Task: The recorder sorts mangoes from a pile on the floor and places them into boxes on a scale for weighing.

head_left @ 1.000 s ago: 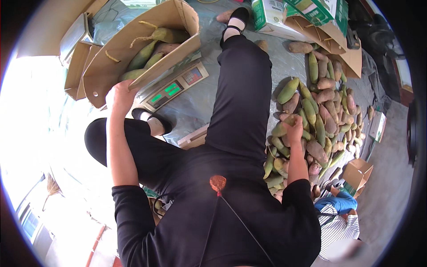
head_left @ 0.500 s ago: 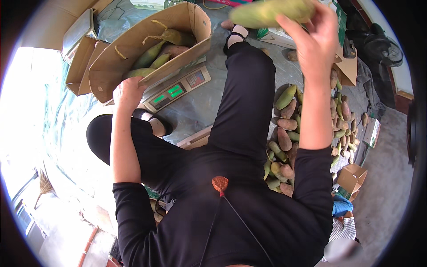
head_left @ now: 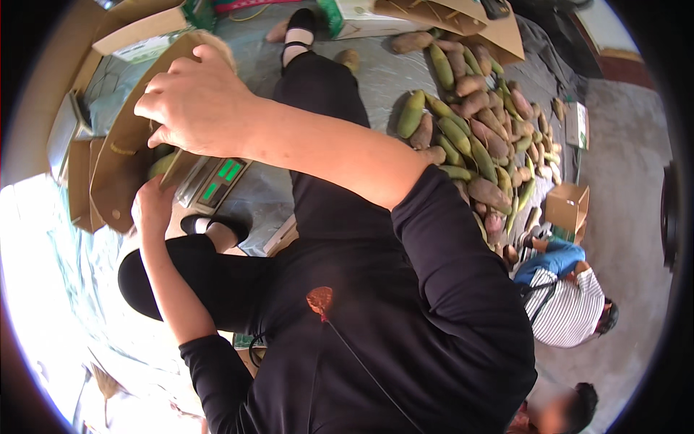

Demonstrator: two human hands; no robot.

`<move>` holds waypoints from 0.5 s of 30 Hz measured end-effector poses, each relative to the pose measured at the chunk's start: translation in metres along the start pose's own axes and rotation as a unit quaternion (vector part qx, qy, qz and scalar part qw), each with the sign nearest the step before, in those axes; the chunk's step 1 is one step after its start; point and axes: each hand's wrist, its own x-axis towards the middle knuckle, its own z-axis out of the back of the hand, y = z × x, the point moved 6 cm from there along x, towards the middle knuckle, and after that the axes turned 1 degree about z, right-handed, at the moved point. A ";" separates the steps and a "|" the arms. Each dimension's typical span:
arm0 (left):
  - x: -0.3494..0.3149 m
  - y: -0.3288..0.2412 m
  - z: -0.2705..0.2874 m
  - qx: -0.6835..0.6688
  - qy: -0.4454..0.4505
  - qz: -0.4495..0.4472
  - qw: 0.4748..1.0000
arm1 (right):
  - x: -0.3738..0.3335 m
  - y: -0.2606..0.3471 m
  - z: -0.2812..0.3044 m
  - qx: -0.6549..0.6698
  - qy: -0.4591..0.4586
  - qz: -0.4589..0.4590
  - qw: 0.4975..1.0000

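Step, apparently: loading box (head_left: 108, 182). Right hand (head_left: 199, 105), fingers spread, above box; left hand (head_left: 151, 210) pinches box's near wall. Next move likely needs right hand clear of box.

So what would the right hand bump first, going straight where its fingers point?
The right hand would probably meet the left inner wall of the cardboard box, though depth is unclear.

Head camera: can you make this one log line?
left hand: gripping brown cardboard box; right hand: spread open over box; right side: piled oblong green and brown produce
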 end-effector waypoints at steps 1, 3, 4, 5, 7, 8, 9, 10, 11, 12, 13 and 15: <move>-0.001 0.002 0.000 -0.002 0.002 0.005 1.000 | -0.008 -0.010 0.006 -0.007 -0.002 -0.007 1.000; -0.001 0.002 0.001 -0.008 -0.014 -0.013 1.000 | -0.028 -0.037 0.035 0.034 -0.127 -0.023 0.991; -0.002 0.003 0.002 -0.015 -0.031 -0.017 0.999 | -0.040 -0.050 0.054 0.054 -0.146 -0.045 0.987; -0.001 -0.001 0.001 -0.015 -0.028 -0.026 0.999 | -0.058 -0.072 0.065 0.064 -0.177 -0.051 0.981; -0.004 0.003 0.001 -0.017 -0.038 -0.025 0.999 | -0.100 -0.115 0.076 0.108 -0.166 -0.176 0.964; -0.003 0.002 0.000 -0.016 -0.034 -0.027 0.999 | -0.125 -0.134 0.087 0.099 -0.153 -0.232 0.955; -0.003 -0.001 0.002 -0.025 -0.037 -0.030 0.999 | -0.156 -0.161 0.094 0.084 -0.150 -0.287 0.942; -0.003 -0.003 0.004 -0.034 -0.041 -0.032 0.998 | -0.188 -0.182 0.102 0.059 -0.147 -0.328 0.931; -0.004 -0.004 0.006 -0.031 -0.039 -0.030 0.998 | -0.220 -0.200 0.106 0.040 -0.148 -0.381 0.912; -0.005 -0.004 0.008 -0.036 -0.040 -0.029 0.998 | -0.254 -0.219 0.108 -0.008 -0.119 -0.431 0.894; -0.005 -0.005 0.009 -0.041 -0.042 -0.029 0.998 | -0.295 -0.240 0.106 0.012 -0.123 -0.479 0.869; -0.006 0.003 0.008 -0.065 -0.032 -0.015 0.997 | -0.361 -0.257 0.096 -0.011 -0.106 -0.550 0.828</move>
